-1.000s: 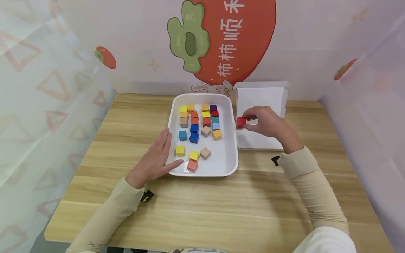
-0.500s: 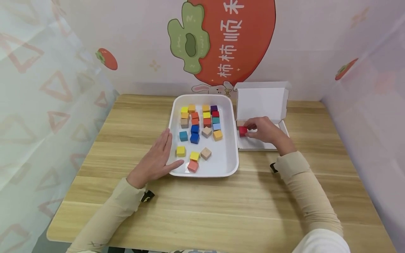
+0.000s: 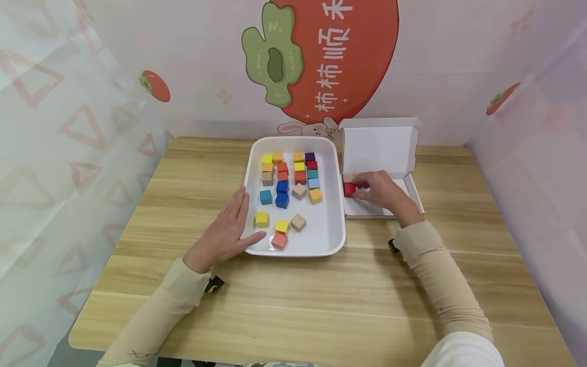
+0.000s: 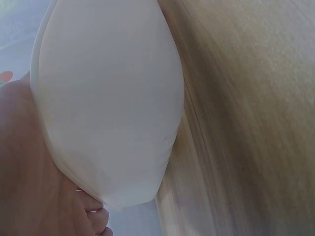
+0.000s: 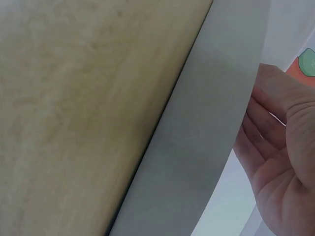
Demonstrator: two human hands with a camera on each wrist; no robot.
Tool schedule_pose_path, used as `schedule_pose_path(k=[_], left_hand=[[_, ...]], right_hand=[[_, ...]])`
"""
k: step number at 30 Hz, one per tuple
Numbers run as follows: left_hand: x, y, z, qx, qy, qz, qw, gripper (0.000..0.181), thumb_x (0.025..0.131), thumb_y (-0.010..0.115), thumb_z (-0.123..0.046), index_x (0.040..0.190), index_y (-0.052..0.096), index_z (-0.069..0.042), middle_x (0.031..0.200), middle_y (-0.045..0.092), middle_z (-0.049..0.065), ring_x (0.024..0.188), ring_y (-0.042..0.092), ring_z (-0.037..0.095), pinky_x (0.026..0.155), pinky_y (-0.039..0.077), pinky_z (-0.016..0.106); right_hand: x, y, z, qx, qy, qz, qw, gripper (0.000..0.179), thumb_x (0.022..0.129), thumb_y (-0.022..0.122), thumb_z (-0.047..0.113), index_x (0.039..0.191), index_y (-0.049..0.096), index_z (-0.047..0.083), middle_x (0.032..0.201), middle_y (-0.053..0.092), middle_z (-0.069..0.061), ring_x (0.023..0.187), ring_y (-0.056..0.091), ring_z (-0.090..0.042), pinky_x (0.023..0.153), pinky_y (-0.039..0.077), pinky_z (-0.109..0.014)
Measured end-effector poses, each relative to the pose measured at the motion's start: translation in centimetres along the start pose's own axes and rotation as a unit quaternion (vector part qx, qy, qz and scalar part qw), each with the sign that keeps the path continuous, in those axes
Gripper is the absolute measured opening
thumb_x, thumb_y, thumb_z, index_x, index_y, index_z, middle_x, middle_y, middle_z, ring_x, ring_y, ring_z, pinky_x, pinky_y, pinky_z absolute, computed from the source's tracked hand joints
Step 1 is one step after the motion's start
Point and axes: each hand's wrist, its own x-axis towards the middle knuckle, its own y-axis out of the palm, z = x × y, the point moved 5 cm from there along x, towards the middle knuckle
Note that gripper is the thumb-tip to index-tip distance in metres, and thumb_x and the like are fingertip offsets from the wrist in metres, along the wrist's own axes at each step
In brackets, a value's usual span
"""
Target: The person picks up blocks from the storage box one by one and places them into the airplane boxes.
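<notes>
The right hand point(image 3: 378, 189) pinches a red block point(image 3: 349, 190) between thumb and fingertips, low inside a white box point(image 3: 364, 208). The block is at the left end of the box, just in front of a plain wooden block point(image 3: 348, 178); whether those two touch is hard to tell. The lid point(image 3: 378, 150) of the box stands raised at the back, near the wall point(image 3: 435, 92). In the right wrist view the box's side hides the fingertips and the red block.

The left hand point(image 3: 224, 229) lies along the left side of a white tray point(image 3: 323, 232), its fingers straight and together, its thumb spread out over the near left corner. It holds nothing; the left wrist view shows it against the tray's outer wall.

The tray sits just left of the box on the wooden desk point(image 3: 293, 306). Coloured blocks stand in rough rows toward its far end, among them two blue blocks point(image 3: 282, 194), a purple block point(image 3: 310, 157) and a light blue block point(image 3: 314, 183). Nearer the person are a pink block point(image 3: 279, 241) touching a yellow block point(image 3: 282, 226), with a pale wooden block point(image 3: 298, 222) just to the right. A large red fruit point(image 3: 353, 56) is printed on the wall behind.
</notes>
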Motion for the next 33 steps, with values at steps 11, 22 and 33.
schedule_pose_path(k=[11, 22, 33], left_hand=[[0.0, 0.2, 0.2, 0.001, -0.003, 0.002, 1.0000, 0.112, 0.099, 0.050, -0.073, 0.168, -0.002, -0.001, 0.179, -0.013, 0.012, 0.168, -0.001, 0.034, 0.134, 0.017, 0.054], [0.0, 0.2, 0.2, -0.001, -0.007, 0.005, 1.0000, 0.113, 0.098, 0.050, -0.074, 0.169, -0.001, -0.002, 0.179, -0.013, 0.011, 0.168, -0.002, 0.034, 0.134, 0.017, 0.055], [0.2, 0.1, 0.2, 0.004, -0.004, 0.001, 1.0000, 0.113, 0.098, 0.049, -0.075, 0.169, 0.001, -0.001, 0.179, -0.013, 0.011, 0.168, -0.002, 0.033, 0.134, 0.017, 0.054]], right_hand=[[-0.1, 0.0, 0.3, -0.012, 0.009, -0.015, 0.9998, 0.033, 0.093, 0.079, 0.007, 0.125, 0.074, 0.001, 0.120, 0.077, -0.019, 0.109, 0.072, -0.032, 0.101, 0.060, -0.050], [-0.6, -1.8, 3.1, -0.032, -0.017, -0.036, 0.9987, 0.036, 0.090, 0.083, 0.009, 0.124, 0.075, 0.001, 0.118, 0.077, -0.018, 0.108, 0.072, -0.033, 0.097, 0.062, -0.050], [-1.0, -1.8, 8.8, 0.005, -0.074, 0.003, 0.9973, 0.043, 0.088, 0.087, 0.012, 0.128, 0.074, 0.003, 0.121, 0.077, -0.017, 0.106, 0.073, -0.032, 0.094, 0.064, -0.048]])
